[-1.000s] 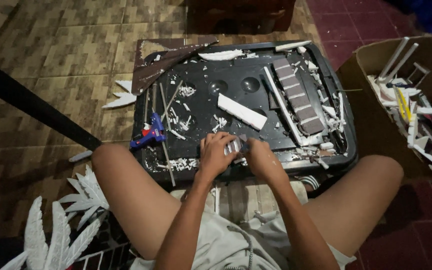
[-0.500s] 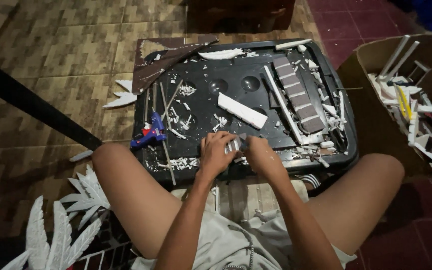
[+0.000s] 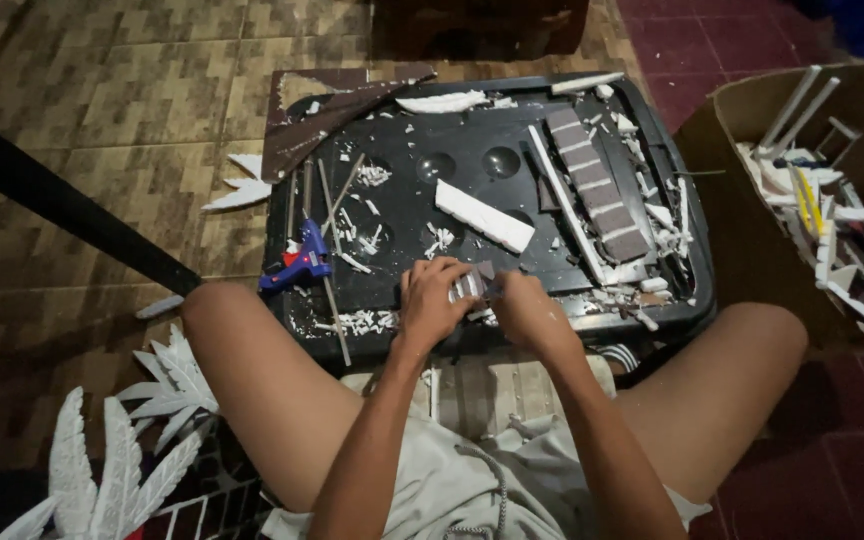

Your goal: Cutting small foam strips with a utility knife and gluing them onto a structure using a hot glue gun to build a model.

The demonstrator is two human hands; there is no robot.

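While the person sat on the floor with knees spread, the head view showed both hands meeting at the near edge of a black plastic lid [image 3: 422,185] used as a work board. The left hand [image 3: 432,305] was curled closed around a small white foam piece [image 3: 466,288], and the right hand [image 3: 522,310] was closed too, pinching the same piece from the other side; whether it also held a tool could not be told. Just beyond the hands lay a white foam block [image 3: 484,215], tilted across the lid's middle, with foam scraps scattered about. A blue glue gun [image 3: 297,267] rested at the lid's left edge, well apart from the hands. A brown and white banded strip [image 3: 597,185] lay toward the right, and a cardboard box [image 3: 742,215] of white foam offcuts stood beside the lid.
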